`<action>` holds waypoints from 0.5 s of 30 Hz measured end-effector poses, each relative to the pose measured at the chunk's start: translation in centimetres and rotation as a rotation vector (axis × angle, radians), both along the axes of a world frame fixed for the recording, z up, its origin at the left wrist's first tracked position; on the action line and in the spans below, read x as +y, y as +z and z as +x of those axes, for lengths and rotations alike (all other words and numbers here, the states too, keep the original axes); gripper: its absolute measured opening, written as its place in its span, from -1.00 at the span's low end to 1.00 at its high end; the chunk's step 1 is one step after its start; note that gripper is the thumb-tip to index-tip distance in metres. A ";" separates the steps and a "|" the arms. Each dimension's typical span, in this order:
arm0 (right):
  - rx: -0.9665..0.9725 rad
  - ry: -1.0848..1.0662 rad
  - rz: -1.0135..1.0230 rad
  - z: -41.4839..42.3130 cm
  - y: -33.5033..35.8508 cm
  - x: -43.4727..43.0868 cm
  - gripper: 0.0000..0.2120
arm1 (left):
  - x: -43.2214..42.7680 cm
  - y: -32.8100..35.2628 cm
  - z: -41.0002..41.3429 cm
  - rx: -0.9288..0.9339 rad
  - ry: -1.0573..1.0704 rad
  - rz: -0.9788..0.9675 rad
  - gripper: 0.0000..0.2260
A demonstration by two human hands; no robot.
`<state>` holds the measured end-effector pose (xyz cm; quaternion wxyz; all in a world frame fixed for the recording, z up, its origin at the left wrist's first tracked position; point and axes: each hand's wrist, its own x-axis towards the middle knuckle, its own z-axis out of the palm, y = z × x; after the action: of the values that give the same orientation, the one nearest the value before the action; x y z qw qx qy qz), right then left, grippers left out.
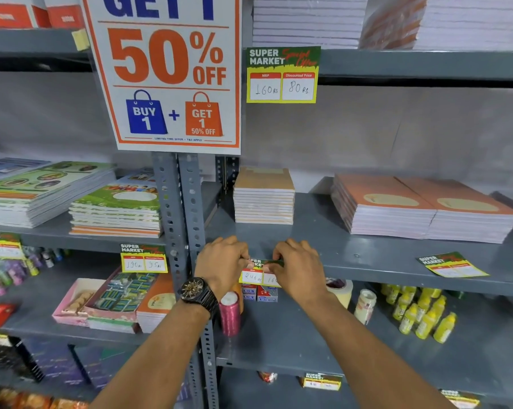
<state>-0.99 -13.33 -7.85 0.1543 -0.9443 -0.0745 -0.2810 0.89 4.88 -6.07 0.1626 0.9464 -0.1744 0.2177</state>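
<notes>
A green and yellow supermarket price label (259,271) sits against the front edge of the grey metal shelf (367,261). My left hand (223,261), with a dark watch on its wrist, pinches the label's left top corner. My right hand (298,265) pinches its right top corner and covers part of the discounted-price box. Handwritten numbers show in the label's white boxes between my hands.
Another loose price label (451,264) lies on the shelf to the right. Stacks of notebooks (264,196) (423,208) stand further back. Below are a pink thread spool (229,312), tape rolls (366,304) and yellow bottles (420,314). A 50% off poster (166,72) hangs on the upright.
</notes>
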 end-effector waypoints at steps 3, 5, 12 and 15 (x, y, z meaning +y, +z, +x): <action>0.017 -0.012 -0.024 -0.4 0.2 0.1 -0.78 | 0.1 -0.1 -0.2 0.010 0.006 0.007 -0.88; 0.066 0.036 0.105 -1.0 0.7 -0.9 -0.77 | -0.1 0.0 -0.3 0.059 -0.007 -0.004 -0.86; -0.039 -0.004 0.479 -4.7 4.1 -12.3 -0.89 | -6.2 2.2 -1.7 0.112 -0.182 -0.240 -0.68; -0.017 -0.111 0.547 -6.0 6.3 -19.8 -0.83 | -12.6 3.2 -2.2 0.161 -0.308 -0.356 -0.72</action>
<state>-6.98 -33.17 -1.60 0.3871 -0.8678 0.0549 -0.3067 -1.35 -7.74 -2.87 0.3712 0.8795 -0.2619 0.1416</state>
